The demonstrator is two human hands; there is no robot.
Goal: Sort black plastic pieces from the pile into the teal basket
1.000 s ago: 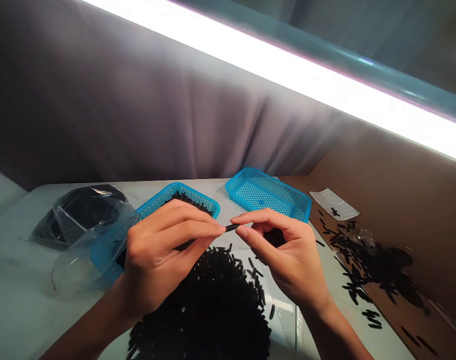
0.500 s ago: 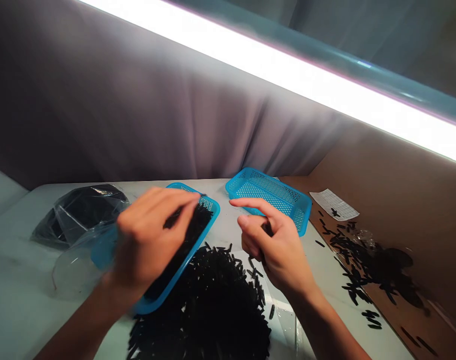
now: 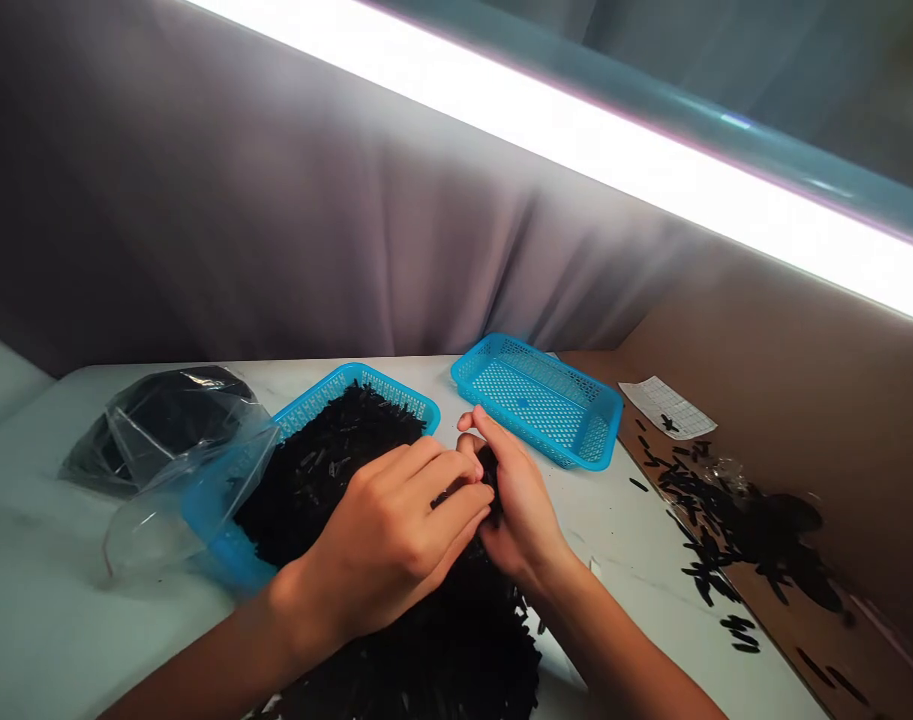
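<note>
Small black sticks [image 3: 488,468] sit bunched at the fingertips of both hands, over the edge of a big heap of the same sticks. The left hand [image 3: 392,545] and right hand [image 3: 520,505] are together, fingers curled and meeting, but whether either has a firm hold is hard to tell. The step in hand looks like picking through the sticks by hand; the next move calls for working a few loose from the tangle. The heap fills a blue plastic basket [image 3: 381,392] and spills toward the person in a second pile [image 3: 456,660]. Just beyond the right hand sits another blue basket [image 3: 542,400], with no sticks showing in it. To the left lies a clear plastic bag [image 3: 178,450] holding dark contents, and to the right, more sticks lie across a cardboard sheet [image 3: 726,570]
</note>
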